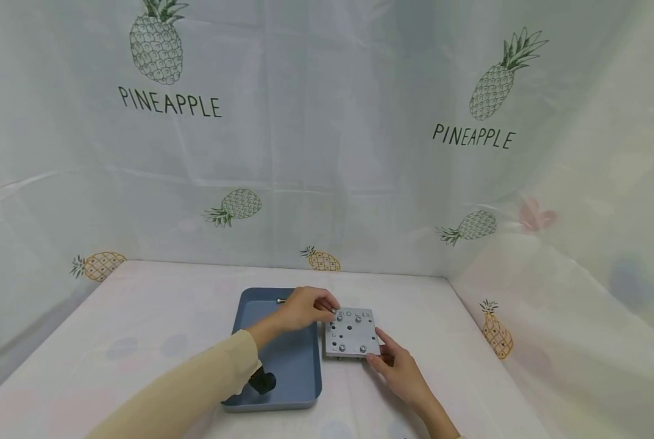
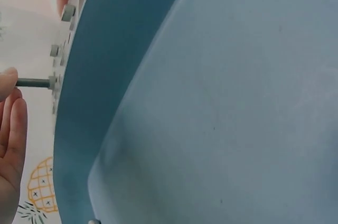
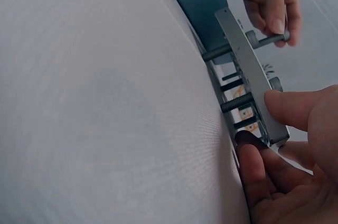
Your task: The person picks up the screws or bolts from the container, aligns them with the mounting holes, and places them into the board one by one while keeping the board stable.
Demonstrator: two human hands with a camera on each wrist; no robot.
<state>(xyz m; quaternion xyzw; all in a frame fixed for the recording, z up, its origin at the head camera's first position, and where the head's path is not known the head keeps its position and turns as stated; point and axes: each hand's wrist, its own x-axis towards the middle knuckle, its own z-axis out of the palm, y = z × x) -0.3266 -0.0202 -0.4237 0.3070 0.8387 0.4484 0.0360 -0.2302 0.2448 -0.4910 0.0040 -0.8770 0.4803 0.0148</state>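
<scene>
A square silver metal plate [image 1: 351, 332] with several holes and socket-head bolts lies to the right of a blue-grey tray [image 1: 317, 390]. In the right wrist view, threaded bolt shanks [image 3: 238, 102] stick out beneath the plate. My left hand [image 1: 308, 306] is over the plate's far left corner and pinches a bolt [image 2: 33, 82] between thumb and fingers. Its tip meets the plate's face; whether it has entered a hole is hidden. At the near right corner my right hand [image 1: 403, 373] grips the plate, thumb on its edge and fingers [image 3: 251, 168] partly underneath.
Inside the tray's far end lies a small brass-coloured metal piece [image 1: 281, 300]. A black object [image 1: 262, 382], partly behind the left sleeve, shows over the tray's near part; its kind is unclear. A pineapple-print curtain [image 1: 327, 152] hangs behind the pale cloth-covered table [image 1: 156, 311].
</scene>
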